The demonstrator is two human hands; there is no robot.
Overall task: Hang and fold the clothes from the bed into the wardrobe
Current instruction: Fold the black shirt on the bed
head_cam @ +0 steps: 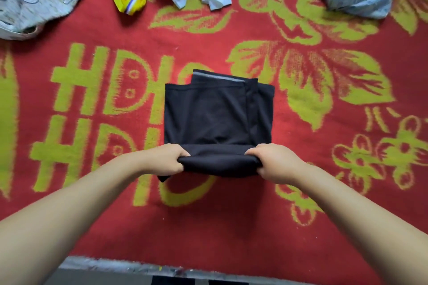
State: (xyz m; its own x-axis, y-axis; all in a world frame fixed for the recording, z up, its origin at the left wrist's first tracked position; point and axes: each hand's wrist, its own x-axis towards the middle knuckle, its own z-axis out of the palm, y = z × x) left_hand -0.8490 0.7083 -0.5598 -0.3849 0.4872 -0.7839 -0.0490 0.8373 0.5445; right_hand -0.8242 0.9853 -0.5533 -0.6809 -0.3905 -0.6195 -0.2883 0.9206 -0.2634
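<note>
Your left hand [168,161] and right hand [272,163] grip the black garment's [217,115] near fold, fingers curled; the blanket [231,227] beside it reads "HDIO"

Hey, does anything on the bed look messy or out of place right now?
The black garment is nearly folded, both hands gripping its near edge, left hand and right hand. A corner pokes out askew under the left hand. Along the far edge, four other clothes lie crumpled, unfolded.
</note>
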